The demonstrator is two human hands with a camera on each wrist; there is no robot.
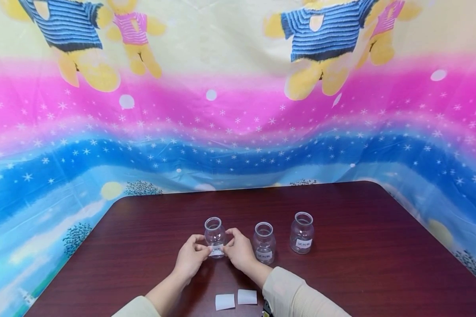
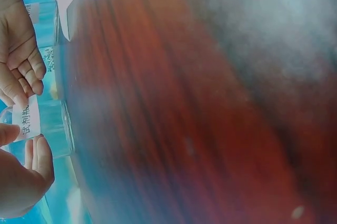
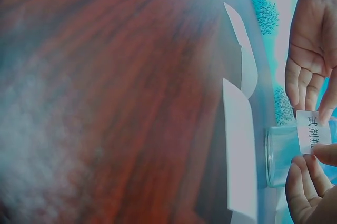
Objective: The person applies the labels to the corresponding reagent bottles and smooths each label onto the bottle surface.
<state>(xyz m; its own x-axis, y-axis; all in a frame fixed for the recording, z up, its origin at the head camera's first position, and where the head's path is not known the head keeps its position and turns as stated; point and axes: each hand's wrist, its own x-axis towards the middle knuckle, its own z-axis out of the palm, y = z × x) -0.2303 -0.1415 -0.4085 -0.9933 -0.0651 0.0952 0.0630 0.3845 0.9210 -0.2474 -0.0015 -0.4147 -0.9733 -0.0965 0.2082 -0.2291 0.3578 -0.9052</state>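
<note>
A clear wide-mouthed reagent bottle [image 1: 213,235] stands upright on the table, between both hands. Its white label [image 2: 30,119] bears handwritten characters and lies against the lower front of the glass. From the left side, the left hand [image 1: 191,257] holds the bottle, its thumb on the label's left end. Opposite it, the right hand [image 1: 239,253] curls its fingers about the other side, with its thumb on the label's right end. Just right of that hand stand a second labelled bottle [image 1: 264,240] and, farther back, a third labelled bottle [image 1: 302,231].
Two white paper pieces, a left one [image 1: 224,302] and a right one [image 1: 247,296], lie near the front of the dark red table [image 1: 162,220]. Part of a dark object [image 1: 266,308] shows beside the right sleeve. A patterned cloth [image 1: 238,110] hangs behind the table.
</note>
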